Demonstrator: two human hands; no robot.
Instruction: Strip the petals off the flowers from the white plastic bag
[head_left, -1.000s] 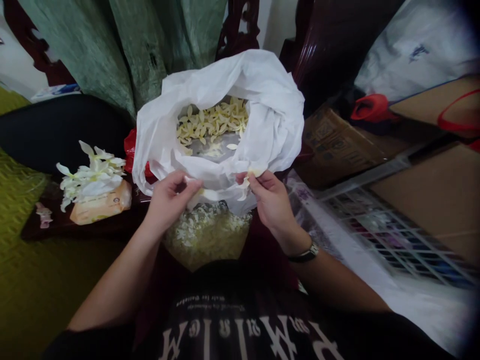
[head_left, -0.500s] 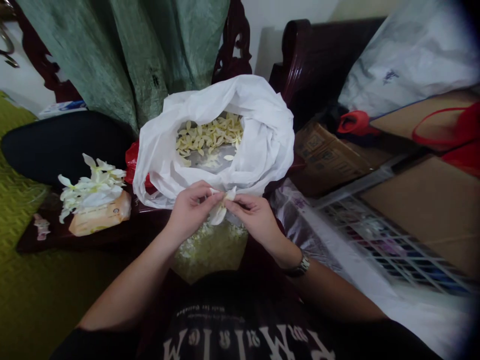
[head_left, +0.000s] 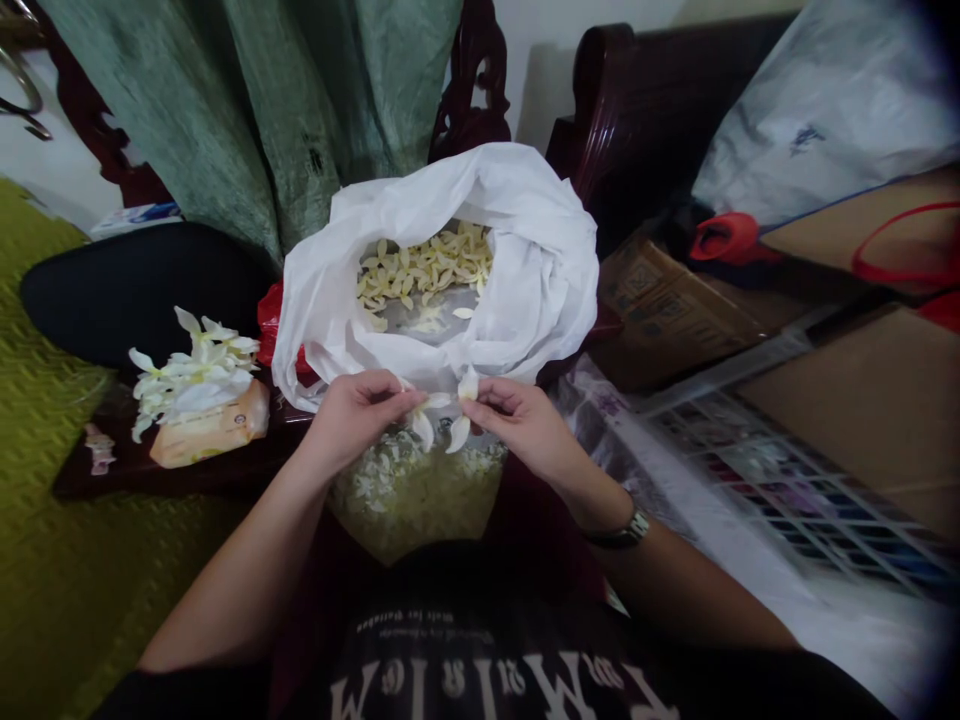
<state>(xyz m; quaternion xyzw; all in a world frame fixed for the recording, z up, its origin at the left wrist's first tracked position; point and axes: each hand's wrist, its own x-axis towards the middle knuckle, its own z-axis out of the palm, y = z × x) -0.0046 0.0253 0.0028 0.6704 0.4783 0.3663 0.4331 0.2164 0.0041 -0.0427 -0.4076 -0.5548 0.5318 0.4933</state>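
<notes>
My left hand (head_left: pixel 369 412) pinches a white flower (head_left: pixel 424 425) between thumb and fingertips, its petals spreading toward the middle. A small gap away, my right hand (head_left: pixel 521 420) pinches another white petalled piece (head_left: pixel 463 405), one tip pointing up and one down. Both hands are just in front of a white plastic bag (head_left: pixel 532 250) with its mouth rolled open. Inside it lie many cream-yellow flower pieces (head_left: pixel 427 265). Below my hands, a yellowish see-through bag or container (head_left: pixel 420 500) in front of my lap holds more white flowers; its exact form is unclear.
Left on the dark wooden surface (head_left: pixel 225 472) are white flowers (head_left: pixel 199 365) atop an orange tissue pack (head_left: pixel 217 430), and a small pinkish item (head_left: pixel 99 450). A red bag (head_left: pixel 271 320) and black cushion (head_left: pixel 142 290) lie behind. Right are a cardboard box (head_left: pixel 675 310) and white wire rack (head_left: pixel 795 490).
My hands have drawn apart. The flower parts held together between them are now separate, one piece in each hand. The view has shifted slightly.
</notes>
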